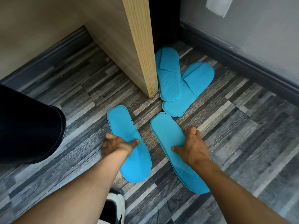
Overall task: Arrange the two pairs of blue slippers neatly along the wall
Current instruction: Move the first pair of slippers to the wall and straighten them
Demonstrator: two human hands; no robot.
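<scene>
Slippers (169, 75) overlap beside wooden panel (139, 46).

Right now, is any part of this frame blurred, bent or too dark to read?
Head view: left hand motion-smeared, right hand sharper; wide-angle lens bows the skirting board; the gap behind the wooden panel is black; the four blue slippers are evenly lit.

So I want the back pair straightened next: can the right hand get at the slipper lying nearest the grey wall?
Probably yes. The right hand is on a near slipper, and only bare floor lies between it and the slipper nearest the grey wall. It must let go first.
</scene>
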